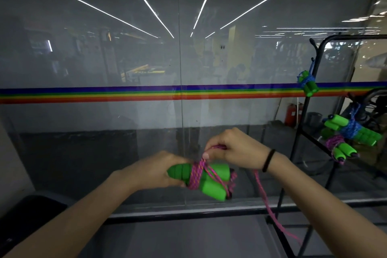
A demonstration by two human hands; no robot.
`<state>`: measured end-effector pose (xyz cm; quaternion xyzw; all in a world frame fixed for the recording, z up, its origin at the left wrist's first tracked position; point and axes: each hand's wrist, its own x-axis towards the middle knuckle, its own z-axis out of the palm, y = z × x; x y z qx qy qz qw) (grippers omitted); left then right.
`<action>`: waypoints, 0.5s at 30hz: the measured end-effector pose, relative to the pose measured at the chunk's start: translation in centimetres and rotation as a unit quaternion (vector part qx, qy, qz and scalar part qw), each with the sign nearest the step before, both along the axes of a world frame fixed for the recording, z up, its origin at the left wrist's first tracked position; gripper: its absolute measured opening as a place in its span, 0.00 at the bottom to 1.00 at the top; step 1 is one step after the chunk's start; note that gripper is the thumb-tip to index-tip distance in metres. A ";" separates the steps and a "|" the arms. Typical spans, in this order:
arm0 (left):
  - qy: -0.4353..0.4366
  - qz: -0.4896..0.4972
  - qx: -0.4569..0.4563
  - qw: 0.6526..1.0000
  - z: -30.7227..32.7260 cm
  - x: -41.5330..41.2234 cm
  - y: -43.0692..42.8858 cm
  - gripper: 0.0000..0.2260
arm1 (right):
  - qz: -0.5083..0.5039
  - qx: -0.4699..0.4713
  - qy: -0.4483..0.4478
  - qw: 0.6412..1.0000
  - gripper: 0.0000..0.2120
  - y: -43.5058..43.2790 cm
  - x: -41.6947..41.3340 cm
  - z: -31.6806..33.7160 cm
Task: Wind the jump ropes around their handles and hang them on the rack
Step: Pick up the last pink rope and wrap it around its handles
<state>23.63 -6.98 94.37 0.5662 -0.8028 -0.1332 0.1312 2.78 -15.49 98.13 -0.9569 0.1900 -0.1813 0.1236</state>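
Observation:
My left hand point(161, 170) grips a pair of green foam handles point(211, 184) held side by side, with several turns of pink rope point(195, 174) wound around their middle. My right hand point(234, 146) pinches the pink rope just above the handles. The loose tail of the rope point(270, 209) drops from under my right wrist toward the floor. At the right stands a black metal rack point(307, 107). A blue-roped bundle point(307, 84) hangs high on it. Lower down hang another blue-roped bundle point(354, 132) and a pink-roped bundle point(341, 151).
A glass wall point(125, 58) with a rainbow stripe point(125, 95) stands directly ahead. Its black base rail point(167, 213) runs across the floor. A dark object point(29, 209) sits at the lower left. The rack's lower bars point(293, 226) reach toward my right arm.

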 end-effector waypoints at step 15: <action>0.476 0.190 -0.123 0.850 0.5 -2.8 -1.1 0.14 | -0.076 0.268 -0.170 0.945 0.18 -0.3 1.0 -4.4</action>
